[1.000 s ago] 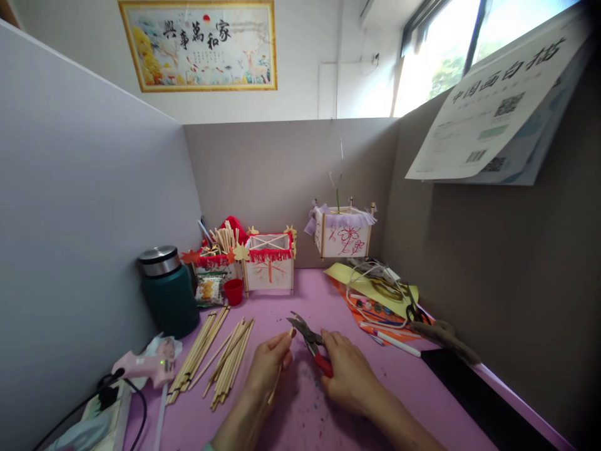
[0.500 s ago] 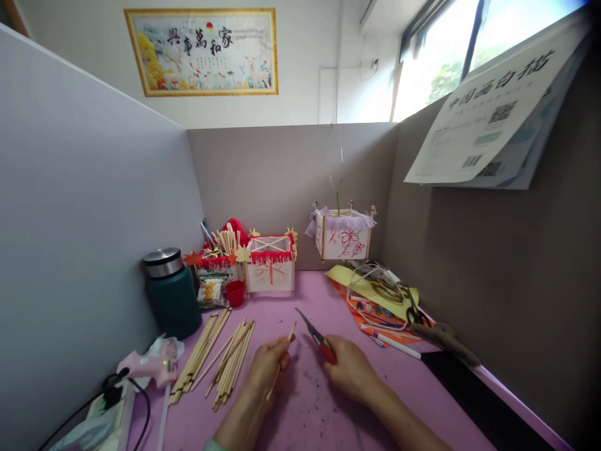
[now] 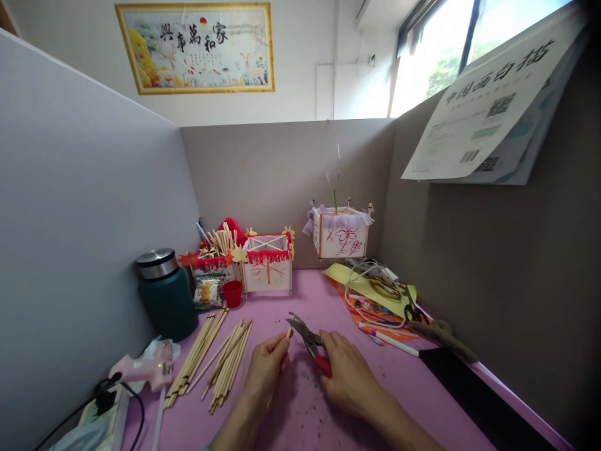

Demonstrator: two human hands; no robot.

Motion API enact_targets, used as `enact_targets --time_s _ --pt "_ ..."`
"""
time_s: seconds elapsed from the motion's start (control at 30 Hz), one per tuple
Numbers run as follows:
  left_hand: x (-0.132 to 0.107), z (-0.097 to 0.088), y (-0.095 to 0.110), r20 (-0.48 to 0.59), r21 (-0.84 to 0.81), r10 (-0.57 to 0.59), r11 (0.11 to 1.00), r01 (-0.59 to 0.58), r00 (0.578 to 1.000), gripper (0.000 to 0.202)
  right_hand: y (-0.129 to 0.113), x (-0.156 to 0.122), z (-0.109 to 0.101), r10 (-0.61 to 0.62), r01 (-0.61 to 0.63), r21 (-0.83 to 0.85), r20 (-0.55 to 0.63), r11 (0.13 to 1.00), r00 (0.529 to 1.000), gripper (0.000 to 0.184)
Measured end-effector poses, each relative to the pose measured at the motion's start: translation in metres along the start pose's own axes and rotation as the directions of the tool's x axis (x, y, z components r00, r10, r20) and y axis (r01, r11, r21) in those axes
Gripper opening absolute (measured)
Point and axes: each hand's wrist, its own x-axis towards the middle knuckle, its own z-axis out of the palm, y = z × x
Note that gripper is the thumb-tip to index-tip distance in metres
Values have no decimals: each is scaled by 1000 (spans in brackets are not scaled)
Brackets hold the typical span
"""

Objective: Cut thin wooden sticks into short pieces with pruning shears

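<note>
Between the thumb and fingers of my left hand is a thin wooden stick, its tip pointing up and away. My right hand is closed round the red handles of a pair of pliers. The jaws are parted and lie at the stick's upper end; whether they touch it I cannot tell. Left of my hands, two bundles of wooden sticks lie on the pink table, the farther sticks marked with dark bands.
A pink glue gun and a green flask stand at left. Behind are a red cup, a fringed paper lantern box and a purple-trimmed one. Scissors, cable and coloured paper lie at right, beside the partition.
The pliers have opened and turned, their jaws coming left to the tip of the stick. My left hand keeps its hold on the stick; the view has shifted slightly.
</note>
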Motion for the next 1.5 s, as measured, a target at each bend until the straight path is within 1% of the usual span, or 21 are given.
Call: enact_targets --time_s 0.17,0.37,0.53,0.63,0.8,0.93,1.03,1.1,1.2,1.27,1.37,1.5 --pt "0 3 -6 -26 20 15 1000 -15 1000 37 -3 -1 4 27 -28 -29 -24 999 999 63" --pt "2 2 -9 -13 -49 29 998 -30 999 36 -6 -1 7 46 -48 -42 -55 998 997 69" --pt "2 1 -9 -17 -60 5 998 -5 1000 35 -8 -2 9 61 -66 -64 -75 996 995 67" --pt "1 1 -7 -3 -37 -2 999 2 1000 34 -5 -1 9 31 -35 -53 -72 998 997 59" --pt "1 -1 -9 -4 -17 12 1000 -12 1000 34 3 0 10 -23 23 -3 -64 1000 998 36" --pt "2 -2 -11 -1 10 -7 1000 7 1000 34 7 2 8 -10 12 54 -37 998 999 27" --pt "2 -2 -7 16 -38 -29 999 29 999 33 9 3 5 3 -2 102 -5 995 1000 20" --pt "0 -2 -1 20 -76 -59 995 60 998 34 10 3 4 -2 4 125 -18 992 1000 23" --pt "-4 0 9 18 -88 -122 988 123 992 37 11 2 3 -22 34 125 -91 992 996 40" --pt "-6 2 15 16 -100 -143 985 144 990 39 10 1 3 -36 47 97 -108 994 993 48" --pt "-8 3 19 23 -97 -106 989 108 994 41 9 0 4 -35 41 67 -79 997 996 49" --pt "-4 -4 14 65 -40 -16 999 19 998 42 7 -3 2 -53 58 75 -66 996 996 42"
